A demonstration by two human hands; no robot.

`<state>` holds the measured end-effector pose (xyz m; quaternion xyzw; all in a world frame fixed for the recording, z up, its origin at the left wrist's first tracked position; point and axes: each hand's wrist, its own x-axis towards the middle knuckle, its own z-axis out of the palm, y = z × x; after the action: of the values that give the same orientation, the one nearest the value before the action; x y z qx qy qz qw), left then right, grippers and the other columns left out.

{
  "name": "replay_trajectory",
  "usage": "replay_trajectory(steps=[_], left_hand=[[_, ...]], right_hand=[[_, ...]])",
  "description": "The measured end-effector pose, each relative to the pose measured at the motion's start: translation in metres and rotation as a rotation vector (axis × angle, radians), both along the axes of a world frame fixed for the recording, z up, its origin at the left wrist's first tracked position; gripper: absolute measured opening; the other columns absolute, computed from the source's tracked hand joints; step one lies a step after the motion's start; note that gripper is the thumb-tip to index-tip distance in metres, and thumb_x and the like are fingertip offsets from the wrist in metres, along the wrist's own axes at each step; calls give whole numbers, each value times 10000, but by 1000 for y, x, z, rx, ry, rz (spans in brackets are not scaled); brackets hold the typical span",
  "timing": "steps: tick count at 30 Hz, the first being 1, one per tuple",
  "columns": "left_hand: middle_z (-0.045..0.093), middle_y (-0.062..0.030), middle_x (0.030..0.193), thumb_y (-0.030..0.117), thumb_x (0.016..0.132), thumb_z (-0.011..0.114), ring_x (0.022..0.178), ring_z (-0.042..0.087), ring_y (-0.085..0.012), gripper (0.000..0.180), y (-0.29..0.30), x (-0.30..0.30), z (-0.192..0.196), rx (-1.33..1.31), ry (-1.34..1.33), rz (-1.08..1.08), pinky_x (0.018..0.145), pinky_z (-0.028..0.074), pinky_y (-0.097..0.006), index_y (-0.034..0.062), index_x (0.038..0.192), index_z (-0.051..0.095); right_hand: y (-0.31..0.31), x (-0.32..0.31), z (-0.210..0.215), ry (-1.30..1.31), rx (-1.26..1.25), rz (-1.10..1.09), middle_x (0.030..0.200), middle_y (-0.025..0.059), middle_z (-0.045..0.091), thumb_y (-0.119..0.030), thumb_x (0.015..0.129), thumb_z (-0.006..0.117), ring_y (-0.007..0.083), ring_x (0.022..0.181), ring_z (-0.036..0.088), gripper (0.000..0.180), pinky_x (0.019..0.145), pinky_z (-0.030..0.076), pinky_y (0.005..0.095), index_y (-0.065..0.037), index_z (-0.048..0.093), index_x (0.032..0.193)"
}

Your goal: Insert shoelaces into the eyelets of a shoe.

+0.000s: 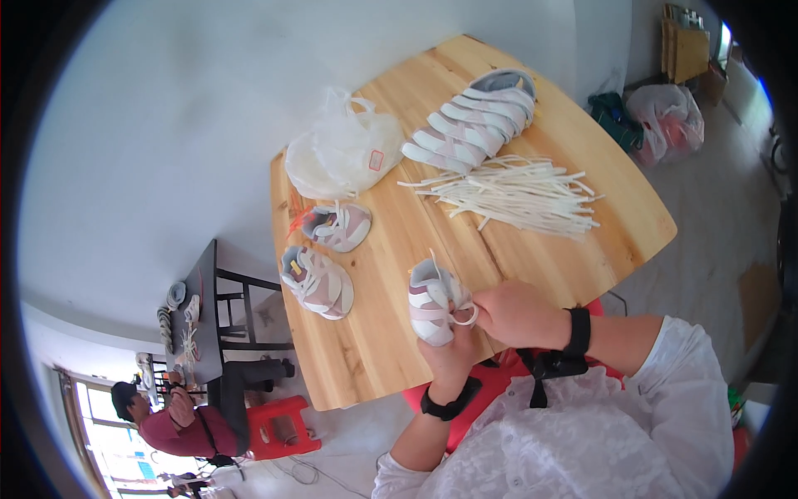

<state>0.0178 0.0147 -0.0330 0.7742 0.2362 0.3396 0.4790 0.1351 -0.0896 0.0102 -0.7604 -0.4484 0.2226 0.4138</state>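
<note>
The left hand (447,359) grasps the near end of the shoe (429,301), its forearm (421,439) slanting in from below the shoe. The right hand (514,313) is just right of the shoe, fingertips pinched on its lace (475,317), forearm (619,339) extending off to the shoe's right.

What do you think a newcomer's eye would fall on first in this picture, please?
Probably the row of nested white-and-pink shoes at the far side of the wooden table, with the loose heap of white laces just on its near side. Next might come the small shoe near the table's close edge, held in the left hand, with the right hand at its white lace.
</note>
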Motion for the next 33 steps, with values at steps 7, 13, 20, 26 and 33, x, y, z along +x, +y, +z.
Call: replay_trajectory(steps=[7,13,20,26,33], left_hand=[[686,-69,921,71,848,698,808,642,-135,202,3,-10,13,199,59,59,702,515,-284,-3,1030,651],[684,-61,969,66,836,727,890,643,-135,245,16,-28,40,-224,40,-157,750,520,-284,12,1060,646],[658,-39,1004,50,815,757,913,627,-130,387,16,-36,42,-194,92,-330,784,527,-289,32,1162,584],[684,-82,998,75,819,747,890,667,-185,355,13,-33,48,-143,77,-329,773,534,-299,33,1145,612],[680,-69,1060,2,803,742,966,654,-155,404,12,-34,42,-81,160,-303,859,527,-304,3,1183,605]], right_hand=[[-31,2,26,-319,-83,93,638,175,602,-217,890,567,387,613,607,183,577,477,479,-46,608,838],[-28,20,30,-287,290,52,832,113,610,-152,852,654,337,657,600,120,579,474,420,-67,601,918],[-1,36,34,-423,426,289,930,31,571,-185,789,725,240,654,603,201,541,479,349,-106,609,933],[13,41,50,-404,354,436,909,42,603,-143,785,661,267,670,624,98,563,504,367,-93,644,868],[24,35,54,-399,-203,543,896,105,654,-162,743,634,337,762,641,196,661,517,414,-59,678,904]])
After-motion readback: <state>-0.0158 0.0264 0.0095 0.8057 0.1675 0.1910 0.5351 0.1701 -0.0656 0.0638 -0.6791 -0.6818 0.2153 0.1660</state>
